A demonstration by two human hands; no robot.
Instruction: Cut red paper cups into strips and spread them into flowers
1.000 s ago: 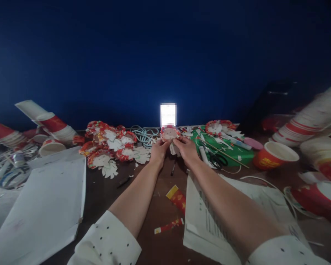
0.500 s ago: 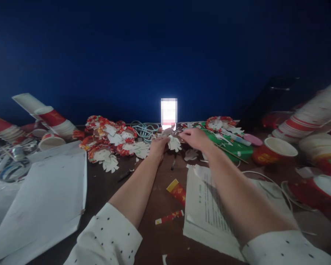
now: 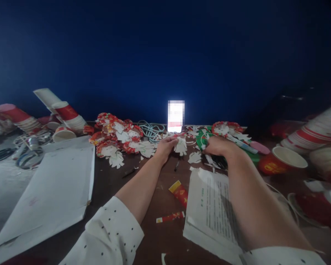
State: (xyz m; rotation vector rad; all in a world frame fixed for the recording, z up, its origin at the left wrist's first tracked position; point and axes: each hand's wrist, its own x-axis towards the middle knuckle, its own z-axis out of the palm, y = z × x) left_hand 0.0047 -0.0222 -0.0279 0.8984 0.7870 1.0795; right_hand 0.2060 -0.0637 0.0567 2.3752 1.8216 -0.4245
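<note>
My left hand [image 3: 166, 148] pinches the edge of a white paper cutout [image 3: 180, 146] with a notched, leaf-like edge, just in front of a bright phone screen [image 3: 175, 116]. Over to the right, my right hand [image 3: 219, 146] is closed, its fingertips down by a green sheet [image 3: 202, 139]. What those fingers grip, if anything, is hidden. Beneath that hand lies a dark, unclear object [image 3: 220, 162]. Between the hands another white cutout [image 3: 195, 157] rests on the brown table [image 3: 154, 191].
Red-rimmed paper decorations [image 3: 118, 134] pile up at left, near a coiled pale blue cord [image 3: 150, 130]. A white board [image 3: 52, 184] lies left. Printed pages [image 3: 206, 209] sit under my right forearm. A red paper cup [image 3: 281, 162] and stacked cups [image 3: 314, 129] stand right.
My right hand has moved right, away from the cutout, to the green sheet. My left hand stays at the cutout. The view has turned slightly left.
</note>
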